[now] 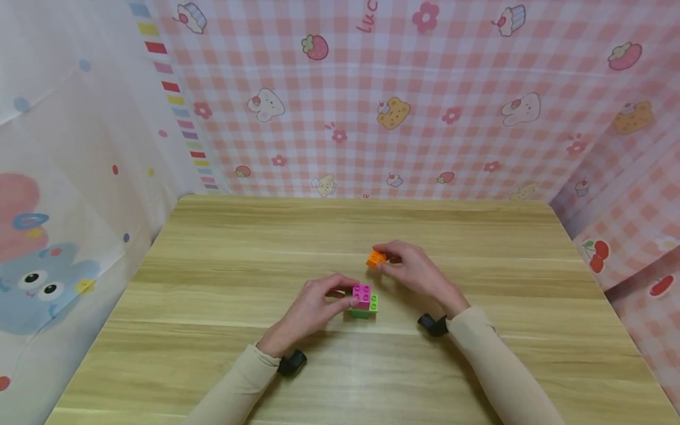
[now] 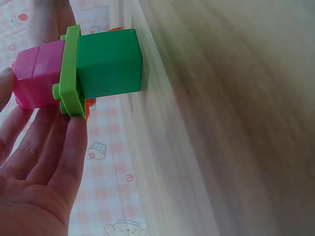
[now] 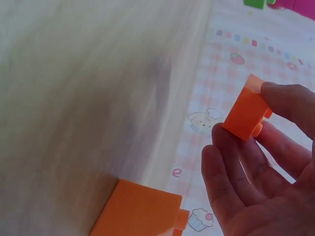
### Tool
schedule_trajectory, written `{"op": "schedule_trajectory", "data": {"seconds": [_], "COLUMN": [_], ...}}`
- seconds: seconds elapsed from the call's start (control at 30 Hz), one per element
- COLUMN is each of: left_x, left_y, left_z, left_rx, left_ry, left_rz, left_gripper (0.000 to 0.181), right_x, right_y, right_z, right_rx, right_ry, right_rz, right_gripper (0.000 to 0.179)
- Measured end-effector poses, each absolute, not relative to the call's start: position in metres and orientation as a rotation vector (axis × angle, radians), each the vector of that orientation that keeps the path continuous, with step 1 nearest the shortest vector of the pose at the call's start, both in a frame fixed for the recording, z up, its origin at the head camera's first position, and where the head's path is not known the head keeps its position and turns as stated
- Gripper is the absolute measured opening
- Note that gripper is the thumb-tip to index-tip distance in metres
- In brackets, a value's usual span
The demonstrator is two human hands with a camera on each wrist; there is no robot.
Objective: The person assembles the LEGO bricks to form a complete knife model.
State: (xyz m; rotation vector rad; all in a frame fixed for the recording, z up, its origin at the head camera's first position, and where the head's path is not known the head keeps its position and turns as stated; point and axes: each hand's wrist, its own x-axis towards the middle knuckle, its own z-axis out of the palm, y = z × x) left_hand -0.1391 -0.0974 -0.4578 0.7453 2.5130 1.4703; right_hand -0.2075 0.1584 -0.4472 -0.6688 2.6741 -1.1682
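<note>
My left hand (image 1: 319, 304) grips a small stack by its pink bricks (image 2: 39, 76), thumb on one side and fingers on the other. Beneath the pink bricks is a light green plate (image 2: 71, 73) with studs, and under that a dark green brick (image 2: 110, 63). Whether the stack rests on the table or hangs just above it, I cannot tell. Farther back and to the right, my right hand (image 1: 414, 268) pinches a small orange brick (image 3: 247, 109) between thumb and fingers. A second, larger-looking orange brick (image 3: 140, 209) stands on the table in the right wrist view.
Both hands work over the middle of a wood-grain table (image 1: 239, 254). A pink checked curtain (image 1: 340, 100) hangs behind its back edge, and a white patterned curtain (image 1: 69, 147) hangs at the left. Black wrist cameras (image 1: 292, 362) sit under both wrists, close above the tabletop.
</note>
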Motion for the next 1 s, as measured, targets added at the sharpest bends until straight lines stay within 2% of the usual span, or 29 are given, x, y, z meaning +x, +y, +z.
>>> {"op": "schedule_trajectory", "data": {"seconds": [1.0], "left_x": [-0.139], "left_y": [-0.097], "left_z": [-0.460], "left_rx": [0.779], "left_ry": [2.525], "left_rz": [1.479], "left_gripper": [0.028], "right_x": [-0.170], "right_y": [0.154], "right_z": [-0.415], "right_rx": [-0.913], "right_ry": [2.687], "right_rz": [-1.298], "right_gripper": [0.040]}}
